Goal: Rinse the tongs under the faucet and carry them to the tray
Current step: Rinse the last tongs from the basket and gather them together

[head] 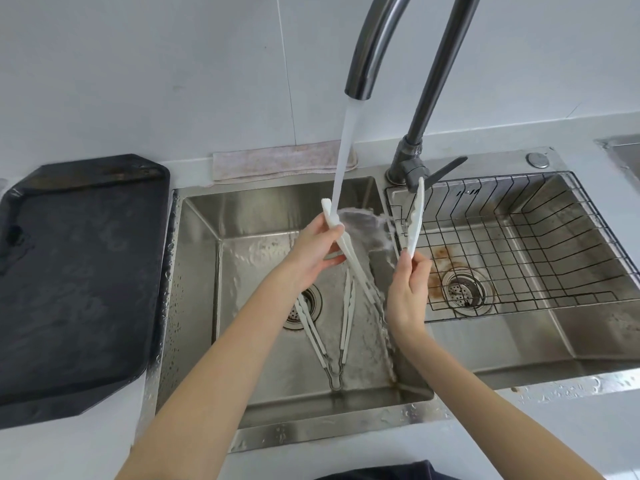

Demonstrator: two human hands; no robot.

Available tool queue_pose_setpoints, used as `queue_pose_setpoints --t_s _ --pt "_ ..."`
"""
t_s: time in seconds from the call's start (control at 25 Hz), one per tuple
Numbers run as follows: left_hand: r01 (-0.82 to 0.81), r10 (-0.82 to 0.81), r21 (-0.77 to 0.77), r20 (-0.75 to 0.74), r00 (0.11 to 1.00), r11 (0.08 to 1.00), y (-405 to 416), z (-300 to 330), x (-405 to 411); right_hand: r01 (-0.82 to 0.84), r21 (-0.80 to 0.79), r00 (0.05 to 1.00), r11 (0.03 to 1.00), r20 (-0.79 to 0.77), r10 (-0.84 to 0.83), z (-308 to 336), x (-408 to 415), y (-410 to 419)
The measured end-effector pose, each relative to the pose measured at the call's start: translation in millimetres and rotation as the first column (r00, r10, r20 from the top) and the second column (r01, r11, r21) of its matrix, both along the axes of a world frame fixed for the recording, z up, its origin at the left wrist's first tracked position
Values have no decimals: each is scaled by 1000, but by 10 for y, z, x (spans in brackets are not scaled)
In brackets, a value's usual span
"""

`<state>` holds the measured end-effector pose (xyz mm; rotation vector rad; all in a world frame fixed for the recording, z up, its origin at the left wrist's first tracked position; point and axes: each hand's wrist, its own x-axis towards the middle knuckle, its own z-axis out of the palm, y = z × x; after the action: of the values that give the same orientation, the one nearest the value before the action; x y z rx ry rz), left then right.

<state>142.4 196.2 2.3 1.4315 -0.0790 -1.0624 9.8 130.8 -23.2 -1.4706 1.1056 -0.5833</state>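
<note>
Water runs from the dark faucet [360,77] into the left basin of the steel sink [194,258]. I hold white tongs [349,258] spread wide above that basin. My left hand [313,251] grips the left arm just below its tip, and the stream strikes that tip. My right hand [407,292] pinches the right arm, whose scalloped tip points up by the faucet base. A second pair of white tongs [329,337] lies on the basin floor, tips near the drain. The dark tray [79,271] sits on the counter left of the sink.
A black wire rack [540,244] fills the right basin over a rust-stained drain. A folded cloth [277,161] lies behind the left basin. The faucet lever [446,169] sticks out to the right. Water drops cover the sink rim.
</note>
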Motion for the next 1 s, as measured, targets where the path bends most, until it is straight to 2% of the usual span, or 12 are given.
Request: queue_pose_setpoints --t_s 0.16,0.24,0.44,0.6,0.76,1.0 --pt "-5 3 58 47 999 998 131 -117 -113 -87 60 996 994 2 87 -86 -22 91" --pt "14 -20 102 56 998 995 218 -178 -183 -116 149 993 982 -3 118 -131 -17 152" --pt "9 -10 221 0 1000 975 398 -377 -303 -158 462 975 873 -66 211 -230 51 213" --pt "29 -18 289 -40 999 957 575 -559 -337 -178 552 939 814 -153 309 -319 55 208" --pt "-5 12 368 -17 1000 930 710 -757 -398 -320 495 802 808 -312 509 -531 20 215" --pt "22 -75 505 84 994 863 762 -1103 -563 -408 467 589 784 -522 617 -953 -69 286"
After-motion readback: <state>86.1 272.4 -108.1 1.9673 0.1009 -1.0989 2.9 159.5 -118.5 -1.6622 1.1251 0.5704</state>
